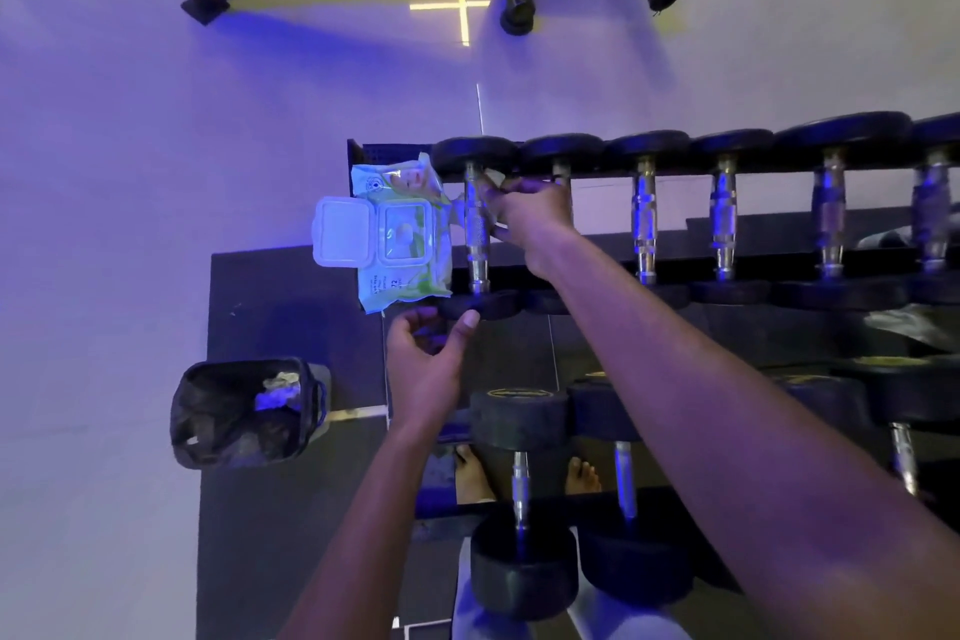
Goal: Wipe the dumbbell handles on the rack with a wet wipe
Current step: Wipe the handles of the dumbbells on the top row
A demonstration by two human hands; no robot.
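Gym rack (597,270), right hand (530,216) pinching wipe (493,179) against leftmost dumbbell handle (475,224), left hand (423,359) fingers loosely spread below it, holding nothing, wipe pack (400,234) left of the fingers.

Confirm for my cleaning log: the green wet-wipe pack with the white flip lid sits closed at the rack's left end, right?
Not quite: the head view shows the white flip lid standing open. The green wet-wipe pack does sit at the left end of the black dumbbell rack.

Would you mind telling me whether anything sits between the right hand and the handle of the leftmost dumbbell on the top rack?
Nothing visible blocks it. The right hand is already at the handle, holding a wipe against it. The wipe pack lies on the handle's far side, out of the way.
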